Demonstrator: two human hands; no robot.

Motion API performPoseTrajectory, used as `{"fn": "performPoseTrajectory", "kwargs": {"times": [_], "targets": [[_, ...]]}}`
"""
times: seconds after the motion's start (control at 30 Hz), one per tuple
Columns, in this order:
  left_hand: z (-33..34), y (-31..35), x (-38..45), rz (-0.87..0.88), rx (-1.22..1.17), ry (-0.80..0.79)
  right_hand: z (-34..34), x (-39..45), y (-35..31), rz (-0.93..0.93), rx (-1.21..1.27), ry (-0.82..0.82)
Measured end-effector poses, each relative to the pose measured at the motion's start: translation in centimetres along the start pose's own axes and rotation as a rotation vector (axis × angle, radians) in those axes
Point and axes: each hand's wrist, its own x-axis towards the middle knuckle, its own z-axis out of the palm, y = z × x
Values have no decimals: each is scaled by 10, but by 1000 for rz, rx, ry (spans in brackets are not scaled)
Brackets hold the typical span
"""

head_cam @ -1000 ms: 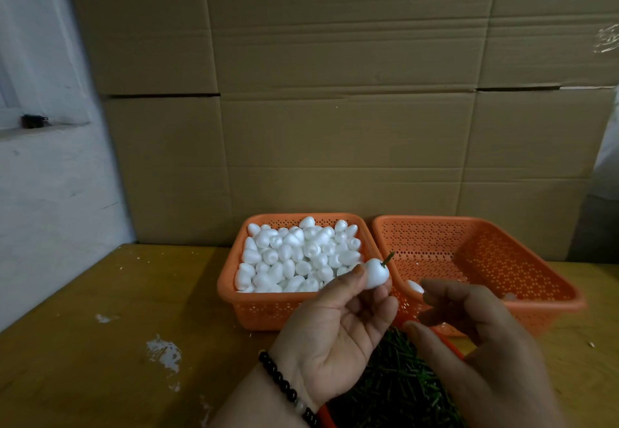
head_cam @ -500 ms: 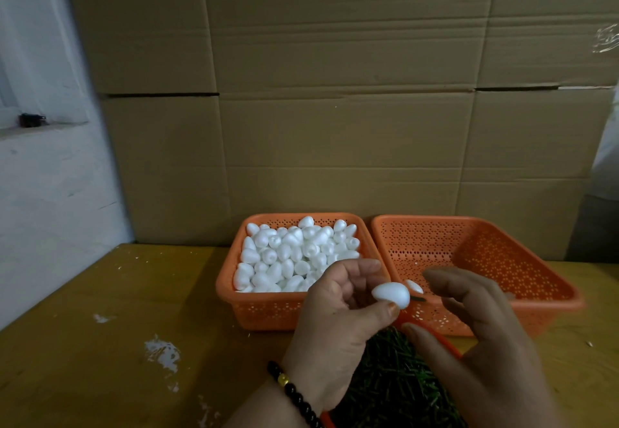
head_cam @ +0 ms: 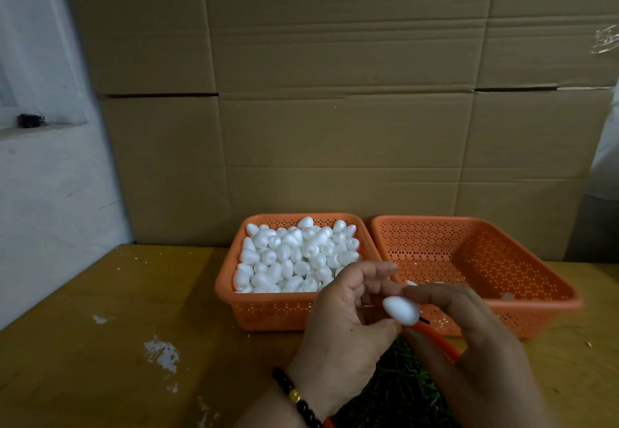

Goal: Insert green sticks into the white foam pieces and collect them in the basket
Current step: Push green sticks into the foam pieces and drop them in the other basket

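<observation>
**Near the front of the desk: one foam piece between two hands**

Above the yellow wooden desk (head_cam: 100, 293) the left hand (head_cam: 341, 330) pinches a white egg-shaped foam piece (head_cam: 401, 309) with curled fingers. A short dark stick end shows at its lower right side. The right hand (head_cam: 475, 344) has its curled fingers touching the same piece — whether it really grips it, I cannot tell. Behind the hands stand two orange perforated plastic baskets, side by side: the left basket (head_cam: 261, 310) is full of white foam pieces (head_cam: 294, 253), the right basket (head_cam: 536, 293) holds only a few. Below the hands lies a pile of green sticks (head_cam: 402, 390) in an orange-rimmed container (head_cam: 438, 340). Brown cardboard boxes (head_cam: 335, 92) stand behind.
</observation>
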Motion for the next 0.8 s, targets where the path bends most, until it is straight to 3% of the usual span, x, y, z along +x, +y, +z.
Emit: {"fn": "performPoseTrajectory", "kwargs": {"times": [0.23, 0.37, 0.57, 0.8], "targets": [[1, 1, -1, 17, 42, 7, -2, -2, -10, 129, 53, -10], [1, 2, 1, 11, -13, 47, -2, -2, -9, 269, 211, -49], [2, -1, 2, -1, -84, 94, -1, -1, -6, 324, 384, -122], [-3, -1, 2, -4, 2, 174, -4, 7, 0, 512, 823, -183]]}}
